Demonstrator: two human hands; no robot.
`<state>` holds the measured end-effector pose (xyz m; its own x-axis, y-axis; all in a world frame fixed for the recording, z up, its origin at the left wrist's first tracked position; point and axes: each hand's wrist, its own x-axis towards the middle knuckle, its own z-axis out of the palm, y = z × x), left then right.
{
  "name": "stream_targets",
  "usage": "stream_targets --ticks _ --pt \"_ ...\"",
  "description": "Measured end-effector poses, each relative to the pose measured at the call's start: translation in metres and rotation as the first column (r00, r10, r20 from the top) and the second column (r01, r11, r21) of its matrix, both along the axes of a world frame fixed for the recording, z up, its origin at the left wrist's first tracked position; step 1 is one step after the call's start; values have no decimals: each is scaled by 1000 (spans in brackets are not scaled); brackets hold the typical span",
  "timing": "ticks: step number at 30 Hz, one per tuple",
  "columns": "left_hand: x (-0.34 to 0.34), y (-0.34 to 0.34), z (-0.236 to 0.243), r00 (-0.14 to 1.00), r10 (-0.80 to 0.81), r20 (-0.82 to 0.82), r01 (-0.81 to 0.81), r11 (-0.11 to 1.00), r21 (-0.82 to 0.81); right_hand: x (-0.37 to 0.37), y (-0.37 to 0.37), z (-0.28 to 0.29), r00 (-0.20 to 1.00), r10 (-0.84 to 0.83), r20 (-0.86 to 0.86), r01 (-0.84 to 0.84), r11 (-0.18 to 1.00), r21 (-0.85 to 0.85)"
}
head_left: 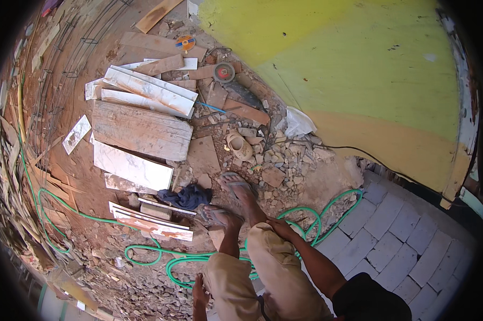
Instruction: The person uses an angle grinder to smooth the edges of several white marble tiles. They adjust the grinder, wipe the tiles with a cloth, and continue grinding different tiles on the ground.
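My right hand [282, 228] rests flat on my right knee and holds nothing. My left hand [199, 290] lies against the outside of my left thigh at the lower edge of the view, also with nothing in it. I wear tan trousers [273, 267] and sandals, with my feet [236, 187] on red dirt and rubble. A green hose [190, 258] loops on the ground just under and around my legs. A dark blue cloth [187, 197] lies crumpled just left of my feet.
White marble tile pieces [145, 91] and a worn wooden board [140, 131] are stacked ahead on the left. An angle grinder [223, 72], a loose sandal [240, 145], stone rubble [284, 158] and a white bag [297, 123] lie by the yellow-green wall [353, 64]. Grey paving blocks [396, 241] are on the right.
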<state>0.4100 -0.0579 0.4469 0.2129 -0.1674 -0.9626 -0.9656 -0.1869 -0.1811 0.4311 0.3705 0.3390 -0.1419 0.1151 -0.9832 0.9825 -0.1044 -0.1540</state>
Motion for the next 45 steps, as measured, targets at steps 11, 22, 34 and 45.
stream_targets --ticks 11,22,34,45 --pt "-38 99 36 274 -906 -322 782 405 -473 -3 29 55 964 267 -13 -267 963 -24" --pt "-32 130 45 72 -933 -352 613 320 -722 10 27 71 919 392 -42 -383 913 143" --pt "-19 125 72 -321 -870 -375 801 -38 -597 29 -35 83 866 498 -49 -376 712 593" --pt "-18 81 125 -77 -857 -510 801 251 -543 32 -50 140 828 545 -135 -375 716 588"
